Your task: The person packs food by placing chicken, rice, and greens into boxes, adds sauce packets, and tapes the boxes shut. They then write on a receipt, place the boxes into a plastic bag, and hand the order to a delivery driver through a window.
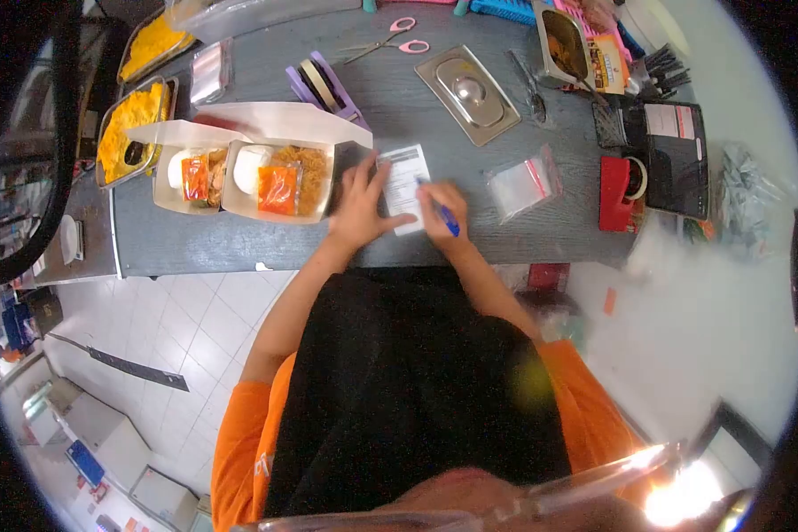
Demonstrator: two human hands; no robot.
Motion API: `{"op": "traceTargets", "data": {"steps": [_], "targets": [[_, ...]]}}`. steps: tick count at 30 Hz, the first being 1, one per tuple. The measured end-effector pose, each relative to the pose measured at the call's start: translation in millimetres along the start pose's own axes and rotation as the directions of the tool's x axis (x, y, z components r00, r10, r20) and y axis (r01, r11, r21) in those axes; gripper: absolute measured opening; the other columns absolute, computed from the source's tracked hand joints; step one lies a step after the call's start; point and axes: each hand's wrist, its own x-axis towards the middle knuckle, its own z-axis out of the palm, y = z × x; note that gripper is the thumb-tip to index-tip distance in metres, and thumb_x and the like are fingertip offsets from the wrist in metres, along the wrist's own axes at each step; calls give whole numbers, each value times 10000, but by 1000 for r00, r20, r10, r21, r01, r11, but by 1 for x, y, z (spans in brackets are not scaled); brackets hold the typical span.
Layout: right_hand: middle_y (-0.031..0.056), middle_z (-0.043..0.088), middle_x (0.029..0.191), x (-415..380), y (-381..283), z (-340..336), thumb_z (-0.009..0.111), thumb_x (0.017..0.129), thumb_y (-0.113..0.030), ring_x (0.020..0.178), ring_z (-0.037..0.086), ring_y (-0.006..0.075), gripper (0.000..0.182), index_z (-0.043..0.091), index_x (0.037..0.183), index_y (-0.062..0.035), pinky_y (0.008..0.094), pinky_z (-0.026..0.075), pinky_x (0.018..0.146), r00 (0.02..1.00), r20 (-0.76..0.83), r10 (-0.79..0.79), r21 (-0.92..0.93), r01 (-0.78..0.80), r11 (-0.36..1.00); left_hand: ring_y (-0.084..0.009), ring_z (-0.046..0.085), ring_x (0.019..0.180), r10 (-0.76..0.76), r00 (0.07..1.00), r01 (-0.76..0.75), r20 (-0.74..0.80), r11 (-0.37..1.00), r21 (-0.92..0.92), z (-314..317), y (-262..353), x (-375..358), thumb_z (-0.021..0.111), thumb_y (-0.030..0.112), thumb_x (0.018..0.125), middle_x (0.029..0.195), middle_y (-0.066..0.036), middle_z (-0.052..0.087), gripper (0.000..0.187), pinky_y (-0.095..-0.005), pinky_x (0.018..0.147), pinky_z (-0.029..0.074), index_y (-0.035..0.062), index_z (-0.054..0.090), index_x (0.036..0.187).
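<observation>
Two hands: both mine, at work on the grey desk (266, 248), just past my black apron.
Left hand (361, 206): fingers spread wide and flat, pinning the slip (405, 182) by its left edge; nothing gripped.
Right hand (443, 213): grip closed on a blue pen (444, 215), tip touching the slip's right half.
Slip: white paper with dark print along its top, lying flat on the desk between my hands, just right of the food box.
Box (279, 182): open, lid tipped back; rice, fried food and an orange sachet (278, 189) inside, touching my left fingers' side.
Second box (191, 177): open too, pressed against the first on its left.
Bag (525, 184): clear zip bag with a red strip, right of my pen hand, apart from it.
Far side: pink scissors (390, 39), steel lid (467, 92), purple tape holder (325, 86).
Right edge: red tape dispenser (618, 191) beside a black device (676, 158).
Left edge: trays of yellow food (131, 129).
</observation>
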Motion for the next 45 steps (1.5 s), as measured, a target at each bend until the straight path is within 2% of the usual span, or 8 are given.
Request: {"op": "traceTargets", "data": {"steps": [3,15,18,20,26,32,35,45], "targets": [[138,535,653,0,4,-3,552,758,-47,596,519,285,45,560,746,-5,346,403,546,980,-186,74,-23,-79,997,-398,307,1073,-4,1000,4,8,1000,5,0,0,0,770,388,507,1276,-194,280,853,-483,913,302,24,392,1180],[117,552,685,-1,-3,-3,564,713,-19,627,511,282,17,549,711,-11,357,404,566,995,-101,24,-124,-37,992,-397,308,1077,-14,1000,14,6,1000,-6,-1,2,2,771,364,511,1272,-186,291,839,-484,913,304,45,397,1191],[112,545,673,-1,-3,-4,578,685,-20,616,500,278,40,542,705,-17,359,407,566,989,-34,-147,-145,141,979,-397,304,1082,-20,999,19,31,1000,24,-1,1,2,770,340,517,1275,-179,290,828,-480,913,306,47,395,1195],[108,535,662,-1,-6,-2,590,669,-28,626,506,273,63,544,712,-28,357,413,559,934,265,-242,-100,276,956,-397,302,1084,-11,999,10,44,1000,28,-2,-2,1,766,323,520,1279,-176,287,819,-477,916,304,50,394,1197],[89,526,673,-2,-1,2,607,646,-43,618,503,265,91,537,705,-49,346,416,542,983,49,-178,-147,184,972,-403,297,1086,-40,999,40,35,999,-3,-2,1,1,762,243,500,1288,-164,281,819,-467,931,292,65,390,1208],[92,525,678,0,-11,3,590,664,-70,628,487,265,75,534,705,-42,353,415,561,926,330,-184,-99,228,969,-389,312,1065,-20,999,19,49,1000,18,2,-5,-1,729,251,512,1304,-149,280,815,-450,926,293,95,381,1232],[86,520,672,-3,-7,6,587,670,-85,627,481,263,72,535,703,-47,354,415,560,975,166,-146,-125,168,978,-390,313,1061,-13,1000,14,27,1000,-2,1,-3,0,730,244,505,1308,-145,276,823,-453,923,295,93,378,1234],[85,513,669,-4,-8,6,593,650,-70,617,483,255,80,525,688,-52,339,425,546,957,196,-212,-145,242,959,-409,294,1087,-21,999,21,41,1000,-4,0,-4,-1,757,210,485,1302,-159,268,848,-464,940,279,70,372,1227]]}}
